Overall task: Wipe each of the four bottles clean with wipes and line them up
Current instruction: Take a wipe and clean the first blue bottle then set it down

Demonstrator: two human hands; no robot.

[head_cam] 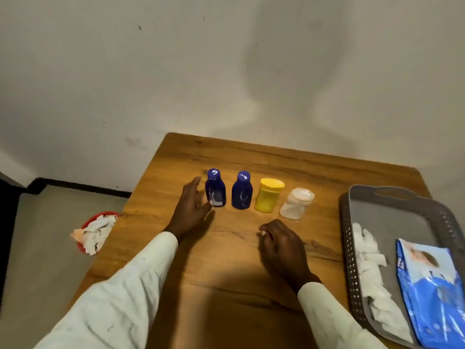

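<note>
wooden counter (pixel 226 260), centre of the frame, carrying the four bottles in a single row that runs left to right across its middle: first blue bottle (pixel 215 188), second blue bottle (pixel 242 191), yellow bottle (pixel 268 195) and white bottle (pixel 297 204). all four stand cap up with small gaps between them, none touching; the white one looks dented and leans slightly, so the row is judged formed but perhaps not yet trued. left hand (pixel 190 210), just left of the first blue bottle, has its grip open: fingers straight, palm turned toward the bottle's side, thumb tip near its base; contact cannot be confirmed. this posture suits nudging the end bottle into line rather than lifting it. right hand (pixel 281 248), lower centre, rests knuckles up on the counter with fingers loosely curled; a small pale spot shows at the fingertips, too small to identify, so whether it holds anything cannot be told. grey tray (pixel 349 260), right edge of the frame, holds crumpled white wipes (pixel 370 260) and a blue wipe pack (pixel 435 293), kept within reach of the right hand. red bin (pixel 85 224), on the floor at left, holds used wipes, which suggests the wiping is largely finished.
</note>
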